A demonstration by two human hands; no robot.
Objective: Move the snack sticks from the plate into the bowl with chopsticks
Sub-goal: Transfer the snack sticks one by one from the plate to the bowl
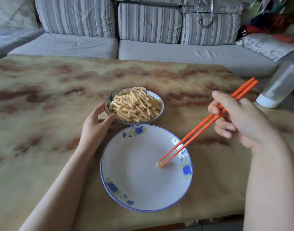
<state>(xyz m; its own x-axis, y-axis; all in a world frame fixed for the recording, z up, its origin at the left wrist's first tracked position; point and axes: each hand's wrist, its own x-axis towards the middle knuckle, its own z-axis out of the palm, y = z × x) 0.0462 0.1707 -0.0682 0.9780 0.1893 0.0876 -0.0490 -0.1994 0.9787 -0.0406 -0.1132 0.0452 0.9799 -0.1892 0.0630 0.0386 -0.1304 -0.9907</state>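
Plate (136, 180): a white dish with a blue rim and blue flower prints is sitting nearest on the table, just in front of the bowl and almost touching it.
Single snack stick (158, 164): a short ridged yellow piece is lying on the right side of the plate, with the chopstick tips closing on it.
Chopsticks (201, 124): an orange pair is slanting down from the upper right, crossing the plate's right rim, with the tips nearly together at the stick.
Right hand (239, 120): it is gripping the chopsticks above their middle, with the fingers curled round them and the thumb pressing on top.
Left hand (96, 124): it is holding the bowl's near left edge, with the thumb and fingers curved round the rim.
Bowl (157, 97): a small white bowl with blue flowers is standing beyond the plate.
Heap of snack sticks (134, 105): ridged yellow sticks are filling the bowl above its rim.
Table (43, 97): a cream and brown marbled top is carrying everything.
Bottle (283, 85): a clear bottle with a white end is leaning at the table's far right edge.
Sofa (176, 50): grey seats and striped back cushions are running behind the table.
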